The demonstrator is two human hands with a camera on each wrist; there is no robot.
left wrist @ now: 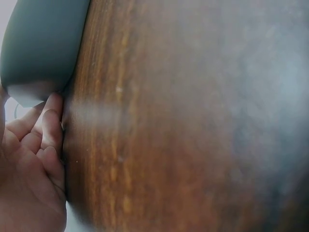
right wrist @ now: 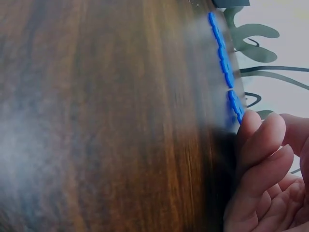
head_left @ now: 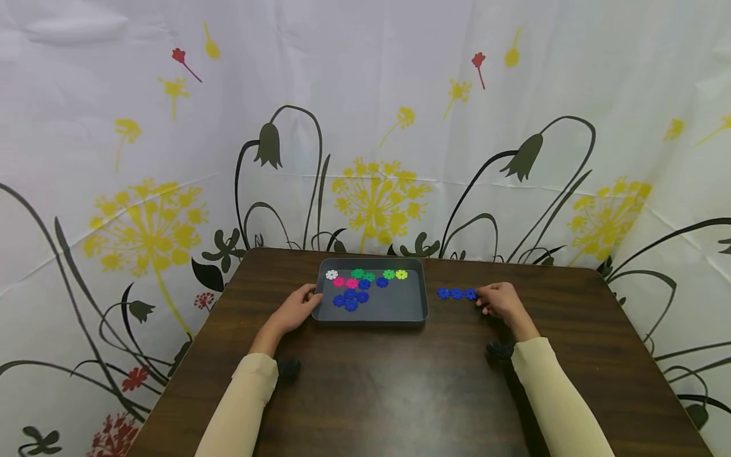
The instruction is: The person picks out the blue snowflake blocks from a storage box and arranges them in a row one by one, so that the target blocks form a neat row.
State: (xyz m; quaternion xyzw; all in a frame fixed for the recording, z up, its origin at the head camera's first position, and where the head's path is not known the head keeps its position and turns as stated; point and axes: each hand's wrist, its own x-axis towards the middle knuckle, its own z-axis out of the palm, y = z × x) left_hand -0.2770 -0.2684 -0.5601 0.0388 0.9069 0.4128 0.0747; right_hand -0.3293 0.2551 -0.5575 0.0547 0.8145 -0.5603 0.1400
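Note:
My left hand point(head_left: 294, 309) holds the left side of a grey tray point(head_left: 394, 311), thumb at the rim; the left wrist view shows bent fingers point(left wrist: 52, 128) against the tray's corner. Several flower-shaped plastic discs lie in the tray, among them blue discs point(head_left: 351, 296). To the right of the tray, blue discs point(head_left: 457, 294) form a short row on the table. With its fingertips my right hand point(head_left: 502, 301) pinches the blue disc point(right wrist: 235, 105) at the row's right end. That disc is tilted a little, and my fingers partly hide it.
Also in the tray are a white disc point(head_left: 332, 275), pink discs point(head_left: 351, 284), green discs point(head_left: 358, 273) and a yellow disc point(head_left: 401, 274). The tray stands near the far edge of the brown wooden table point(head_left: 400, 387). A flower-printed curtain point(head_left: 365, 76) hangs behind.

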